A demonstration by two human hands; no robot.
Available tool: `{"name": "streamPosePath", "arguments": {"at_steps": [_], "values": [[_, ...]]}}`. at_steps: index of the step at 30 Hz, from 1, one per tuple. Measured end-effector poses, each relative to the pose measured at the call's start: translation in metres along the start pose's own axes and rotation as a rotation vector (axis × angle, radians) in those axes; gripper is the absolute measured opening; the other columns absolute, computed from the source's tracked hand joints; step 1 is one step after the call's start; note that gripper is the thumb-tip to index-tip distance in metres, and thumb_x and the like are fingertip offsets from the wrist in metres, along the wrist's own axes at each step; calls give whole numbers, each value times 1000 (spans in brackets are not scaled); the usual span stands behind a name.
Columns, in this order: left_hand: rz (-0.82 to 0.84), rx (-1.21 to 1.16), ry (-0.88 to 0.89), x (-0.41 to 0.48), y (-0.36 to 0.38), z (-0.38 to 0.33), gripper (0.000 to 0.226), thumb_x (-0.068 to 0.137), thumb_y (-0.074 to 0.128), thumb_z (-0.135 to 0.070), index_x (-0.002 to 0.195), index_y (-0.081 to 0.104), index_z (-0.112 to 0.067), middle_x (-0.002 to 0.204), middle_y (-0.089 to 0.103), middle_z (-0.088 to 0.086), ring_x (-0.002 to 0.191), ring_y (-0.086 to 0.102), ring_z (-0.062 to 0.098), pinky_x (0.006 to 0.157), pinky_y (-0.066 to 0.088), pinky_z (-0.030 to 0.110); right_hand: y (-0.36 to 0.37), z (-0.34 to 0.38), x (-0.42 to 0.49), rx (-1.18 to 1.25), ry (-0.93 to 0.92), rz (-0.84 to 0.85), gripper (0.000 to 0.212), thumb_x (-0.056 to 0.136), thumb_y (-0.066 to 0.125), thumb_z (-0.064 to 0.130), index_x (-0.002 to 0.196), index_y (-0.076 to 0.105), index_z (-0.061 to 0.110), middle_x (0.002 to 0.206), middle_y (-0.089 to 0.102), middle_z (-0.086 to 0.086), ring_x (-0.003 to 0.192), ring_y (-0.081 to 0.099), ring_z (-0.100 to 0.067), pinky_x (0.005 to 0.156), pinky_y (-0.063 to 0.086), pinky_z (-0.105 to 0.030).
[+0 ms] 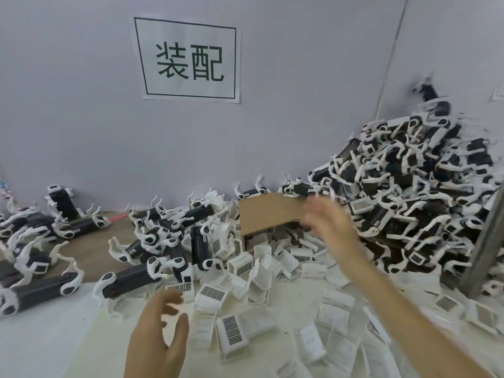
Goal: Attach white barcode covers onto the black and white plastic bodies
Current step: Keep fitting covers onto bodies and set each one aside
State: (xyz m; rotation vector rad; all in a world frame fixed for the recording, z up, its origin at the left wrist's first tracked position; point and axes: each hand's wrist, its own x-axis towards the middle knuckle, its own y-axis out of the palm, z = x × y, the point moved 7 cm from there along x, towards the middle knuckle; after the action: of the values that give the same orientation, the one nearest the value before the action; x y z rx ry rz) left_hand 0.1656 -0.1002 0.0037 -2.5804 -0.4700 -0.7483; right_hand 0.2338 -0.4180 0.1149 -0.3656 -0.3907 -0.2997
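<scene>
White barcode covers (231,327) lay strewn across the centre and lower right of the frame. They were thin white trays with dark printed grids, probably tipped from the cardboard box (270,214) to stay within reach. Black and white bodies (409,186) were heaped at right. The right hand (330,222) reached toward them, its blurred fingers seemingly spread and empty. The left hand (158,331) hovered low over the bench (41,336), fingers loosely curled, holding nothing.

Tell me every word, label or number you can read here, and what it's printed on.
"装配": on the white paper sign stuck to the wall.
Dark printed grids on the white barcode covers: too small to read.
Small labels on the black and white plastic bodies: too blurred to read.
</scene>
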Motion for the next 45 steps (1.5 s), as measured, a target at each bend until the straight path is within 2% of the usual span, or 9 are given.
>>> {"name": "streamPosePath", "arguments": {"at_steps": [3, 7, 12, 16, 21, 27, 34, 38, 45], "values": [[-53, 254, -48, 8, -13, 18, 43, 73, 78, -4, 114, 65, -9, 110, 63, 11, 99, 60, 36, 85, 45, 48, 57, -53, -62, -241, 63, 290, 50, 97, 62, 33, 142, 42, 36, 146, 44, 18, 129, 45, -1, 99, 43, -24], [-157, 549, -198, 18, -55, 54, 63, 75, 83, -6, 133, 58, -9, 141, 50, 23, 127, 46, 48, 99, 39, 63, 81, -93, -90, -563, 118, 485, 62, 98, 56, 45, 153, 31, 31, 161, 23, 13, 149, 22, -11, 120, 23, -40], [76, 601, -360, 24, -67, 90, 83, 89, 72, -33, 157, 26, -28, 162, 29, 7, 138, 43, 33, 106, 41, 51, 82, -96, -92, -661, -30, 472, 25, 96, 59, 37, 121, 63, 36, 125, 58, 24, 118, 55, -4, 103, 42, -37], [168, 587, -293, 23, -55, 91, 45, 90, 70, -32, 133, 57, -28, 141, 48, 2, 106, 62, 27, 94, 46, 39, 77, -88, -93, -540, -127, 313, 17, 98, 55, 34, 93, 71, 32, 95, 68, 24, 95, 61, 7, 90, 49, -29], [-63, 333, -278, 24, -65, 82, 18, 93, 68, -19, 107, 60, -26, 118, 56, -4, 102, 61, 20, 79, 43, 35, 83, -91, -95, -427, -78, 464, 11, 95, 59, 40, 99, 69, 38, 97, 67, 22, 98, 59, 3, 88, 47, -25], [-178, -251, -530, 23, -67, 90, 52, 98, 64, -22, 145, 41, -19, 126, 57, 0, 102, 67, 20, 81, 50, 33, 90, -88, -103, -462, -85, 586, 42, 94, 66, 37, 127, 46, 53, 123, 47, 38, 114, 45, 14, 95, 33, -10], [-247, -1154, -857, 16, -57, 97, 12, 98, 54, -21, 95, 58, -10, 89, 71, 3, 83, 75, 20, 75, 55, 29, 87, -85, -103, -382, -55, 558, 28, 83, 80, 22, 93, 57, 35, 98, 66, 23, 100, 57, 12, 77, 39, -4], [-250, -1145, -1041, 3, -51, 95, 22, 100, 51, -27, 92, 56, -6, 76, 63, 7, 48, 62, 16, 48, 53, 21, 89, -80, -104, -336, -96, 501, 39, 83, 77, 5, 75, 50, 31, 91, 71, 24, 96, 62, 8, 76, 40, -2], [-99, -1009, -1036, 6, -45, 86, 26, 100, 54, -32, 93, 56, -7, 60, 59, 4, 43, 60, 15, 44, 52, 21, 85, -74, -104, -292, -163, 413, 56, 81, 65, -10, 70, 42, 39, 105, 69, 28, 93, 67, -4, 76, 50, -15]]}}
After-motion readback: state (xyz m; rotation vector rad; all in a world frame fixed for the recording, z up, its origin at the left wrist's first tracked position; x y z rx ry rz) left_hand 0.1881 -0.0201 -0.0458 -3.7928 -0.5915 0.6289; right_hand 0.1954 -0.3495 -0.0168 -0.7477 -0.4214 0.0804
